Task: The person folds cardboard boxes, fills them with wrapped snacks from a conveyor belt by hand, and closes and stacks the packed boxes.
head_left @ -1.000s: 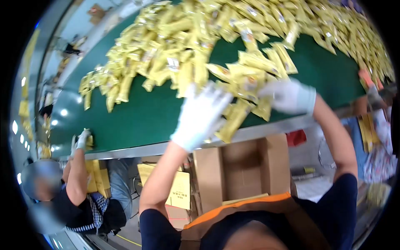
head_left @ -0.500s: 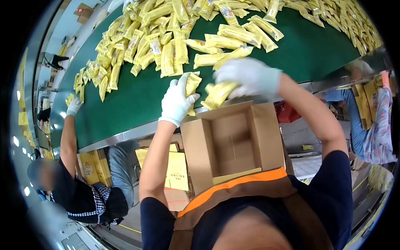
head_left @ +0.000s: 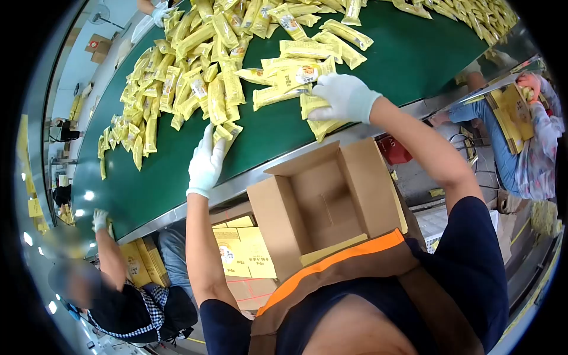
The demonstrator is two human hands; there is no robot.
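My left hand (head_left: 206,163), in a white glove, has its fingers closed on a yellow packet (head_left: 229,135) near the belt's front edge. To the right, my gloved right hand (head_left: 345,99) is closed around the end of another yellow packet (head_left: 322,123); its fingertips are partly hidden. Several loose packets lie just beyond it, one with its printed label (head_left: 306,73) facing up. A large heap of yellow packets (head_left: 195,89) spreads over the green belt (head_left: 278,131) beyond my left hand.
An open cardboard box (head_left: 325,204) stands below the metal belt edge (head_left: 242,177). Flat yellow cartons (head_left: 242,251) lie left of it. A co-worker (head_left: 127,307) reaches onto the belt at the left. Another person (head_left: 535,142) is at the far right; a red container (head_left: 394,150) is beside the box.
My left hand has moved left and down with a packet. My right hand has moved slightly and now holds a packet near the loose group. The packets on the belt have shifted left in view.
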